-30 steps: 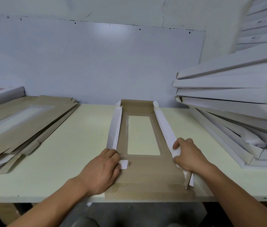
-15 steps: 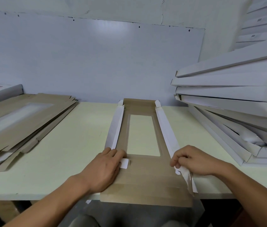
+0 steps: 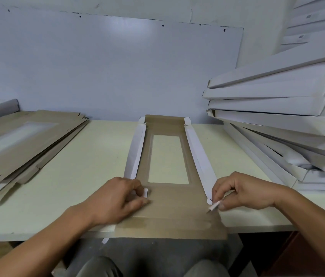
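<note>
Head view. Brown box blank (image 3: 173,206) with a window cut-out lies flat on the bench (image 3: 89,156), lengthwise away from the person, its near end hanging over the bench's front edge. White left side flap (image 3: 136,148) and right side flap (image 3: 199,154) are raised along the blank's long edges. Left hand (image 3: 115,200) rests on the blank's near left corner, fingers curled, forefinger and thumb closed on the small left tab (image 3: 145,192) just below the window's left corner; they appear to pinch it while the palm holds the blank down. Right hand (image 3: 245,192) sits at the blank's near right edge, fingers bent, thumb and forefinger pinching the right tab (image 3: 214,205) at the near end of the right side flap, the tab turned partly inward. Left of the blank, well apart: a stack of flat blanks (image 3: 23,140). Right of the blank: a pile of folded white boxes (image 3: 277,120), leaning. Step in hand, as I judge it: folding the corner tabs in ahead of raising the near end wall. Next move probably calls for both tabs to be held square to the side flaps while the overhanging end panel is brought up and over them; the blank may need sliding further onto the bench first.
</note>
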Demonstrator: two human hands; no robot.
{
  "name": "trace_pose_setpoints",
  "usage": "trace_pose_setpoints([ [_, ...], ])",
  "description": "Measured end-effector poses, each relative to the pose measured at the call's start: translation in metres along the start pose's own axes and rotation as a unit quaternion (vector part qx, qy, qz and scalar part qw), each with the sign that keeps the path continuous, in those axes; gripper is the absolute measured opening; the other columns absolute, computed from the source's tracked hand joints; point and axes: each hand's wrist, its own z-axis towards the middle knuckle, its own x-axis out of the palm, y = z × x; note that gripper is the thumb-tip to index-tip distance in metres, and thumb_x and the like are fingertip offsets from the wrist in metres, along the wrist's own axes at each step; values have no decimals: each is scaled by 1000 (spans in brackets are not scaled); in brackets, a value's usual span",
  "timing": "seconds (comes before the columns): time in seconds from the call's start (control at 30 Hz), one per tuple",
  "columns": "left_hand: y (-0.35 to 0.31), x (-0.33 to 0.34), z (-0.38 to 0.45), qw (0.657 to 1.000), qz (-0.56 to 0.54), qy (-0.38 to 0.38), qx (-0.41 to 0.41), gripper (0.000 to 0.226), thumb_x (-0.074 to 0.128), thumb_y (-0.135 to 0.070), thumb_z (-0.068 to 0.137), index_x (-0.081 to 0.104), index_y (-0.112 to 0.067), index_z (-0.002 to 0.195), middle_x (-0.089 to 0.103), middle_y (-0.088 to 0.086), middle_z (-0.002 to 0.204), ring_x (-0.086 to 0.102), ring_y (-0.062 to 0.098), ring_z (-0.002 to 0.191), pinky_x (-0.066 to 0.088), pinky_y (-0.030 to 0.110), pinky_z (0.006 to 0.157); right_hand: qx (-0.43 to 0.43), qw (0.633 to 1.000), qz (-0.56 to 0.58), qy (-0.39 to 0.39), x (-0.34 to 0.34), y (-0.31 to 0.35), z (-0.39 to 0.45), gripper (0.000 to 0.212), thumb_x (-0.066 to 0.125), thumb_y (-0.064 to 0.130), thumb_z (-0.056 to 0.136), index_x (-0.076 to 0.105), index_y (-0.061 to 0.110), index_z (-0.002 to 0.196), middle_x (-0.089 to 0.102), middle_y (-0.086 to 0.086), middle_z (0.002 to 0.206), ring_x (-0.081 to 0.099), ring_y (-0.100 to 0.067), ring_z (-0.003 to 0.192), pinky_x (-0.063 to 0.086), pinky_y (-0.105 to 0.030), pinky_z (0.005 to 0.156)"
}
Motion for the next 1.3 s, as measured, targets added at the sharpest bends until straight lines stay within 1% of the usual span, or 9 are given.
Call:
trace_pose_setpoints([
  [0.1, -2, -14, -4, 996, 2, 83, -26, 78, 49, -91, 67, 62, -33, 118, 65, -18, 108, 60, 0, 95, 50, 24, 85, 6, 1000, -8, -17, 0, 0, 2, 13, 80, 40, 79, 80, 28, 86, 72, 5, 99, 67, -15, 92, 50, -37, 89],
  [0.23, -7, -21, -14, 985, 12, 172, 9, 108, 63, -91, 55, 41, -35, 144, 49, -20, 134, 46, -5, 121, 39, 18, 103, 20, 996, -18, -83, 11, -4, 9, 4, 79, 29, 83, 80, 28, 79, 70, 6, 87, 63, -12, 76, 47, -30, 73],
  [0.43, -15, -15, -21, 983, 67, 159, 70, 90, 63, -56, 78, 22, -32, 154, 25, -21, 155, 16, -9, 140, 12, 5, 111, -11, 976, -151, -156, 31, 0, 11, 14, 73, 33, 90, 76, 38, 78, 49, 13, 86, 54, -5, 78, 42, -22, 71],
  [0.6, -13, -15, -23, 976, 84, 179, 85, 82, 56, -28, 85, 16, -30, 156, 14, -19, 160, 5, -7, 145, 6, 4, 112, -5, 969, -193, -152, 36, 5, 7, 20, 66, 34, 95, 78, 23, 83, 47, 12, 89, 54, -7, 79, 46, -27, 73],
  [0.77, -18, -12, -18, 993, 35, 88, 76, 30, 45, -25, 100, 60, -20, 126, 62, -6, 126, 54, 12, 119, 41, 27, 101, 20, 972, -220, -78, 28, 10, 10, 32, 53, 24, 99, 62, 4, 75, 49, 1, 88, 53, -13, 84, 47, -33, 80],
  [0.87, -19, -9, -15, 999, -12, -3, 39, 15, 50, -23, 99, 64, -18, 97, 61, -6, 100, 58, 10, 90, 47, 29, 82, 41, 983, -174, -50, 22, 14, 11, 34, 50, 22, 100, 55, 1, 74, 51, -8, 90, 53, -15, 85, 47, -28, 81],
  [0.97, -20, -3, -10, 997, -43, -65, 8, 16, 56, -22, 97, 63, -22, 82, 51, -9, 90, 52, 6, 80, 38, 15, 71, 65, 993, -87, -39, 19, 19, 10, 46, 49, 54, 98, 56, 17, 71, 49, -1, 89, 59, -15, 82, 52, -39, 90],
  [1.1, -18, -2, -1, 990, -95, -85, -60, 26, 58, -25, 97, 57, -33, 72, 56, -13, 66, 53, 6, 68, 37, 14, 61, 85, 994, -59, -18, 15, 28, 7, 72, 49, 93, 65, 59, 22, 73, 53, 4, 96, 67, -18, 84, 52, -43, 92],
  [1.3, -15, -4, 8, 984, -102, -62, -129, 37, 55, -24, 98, 46, -29, 63, 50, -21, 49, 47, 1, 52, 34, 15, 52, 85, 995, -4, -48, 17, 25, 16, 34, 48, 40, 104, 67, 36, 75, 52, 19, 69, 58, -14, 64, 58, -39, 75],
])
